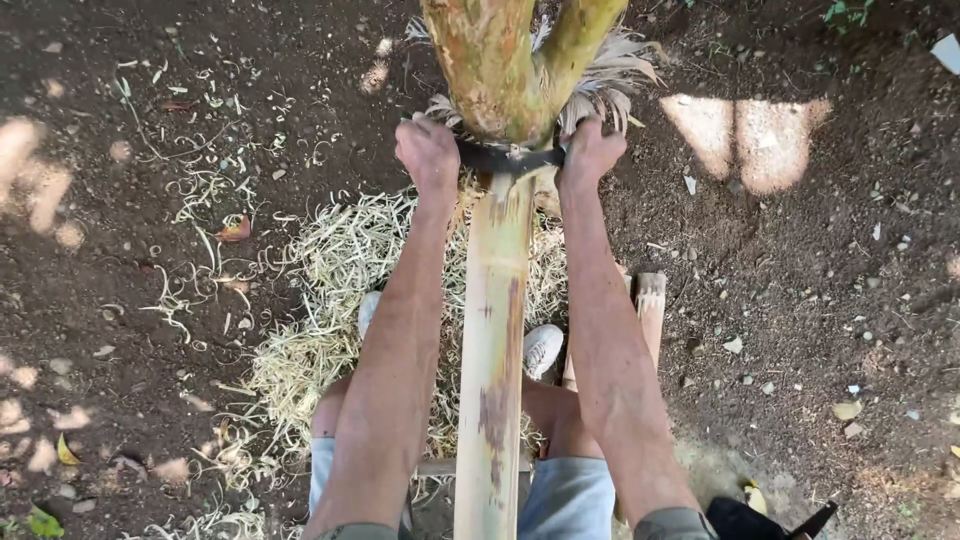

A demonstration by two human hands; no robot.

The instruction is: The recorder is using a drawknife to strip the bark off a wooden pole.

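Two hands grip pale peeled pole

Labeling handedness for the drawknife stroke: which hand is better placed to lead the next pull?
Neither clearly; slight edge to the right hand. Both it and the left hand grip the drawknife ends level across the pole, arms extended. The right sits closer to the pole, so probably steadier.

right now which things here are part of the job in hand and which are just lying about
In use:
left hand
right hand
two-handled blade
peeled pole
forked trunk

Lying about:
pile of shavings
short wooden post
dry leaf
scattered stones
dark object, bottom right
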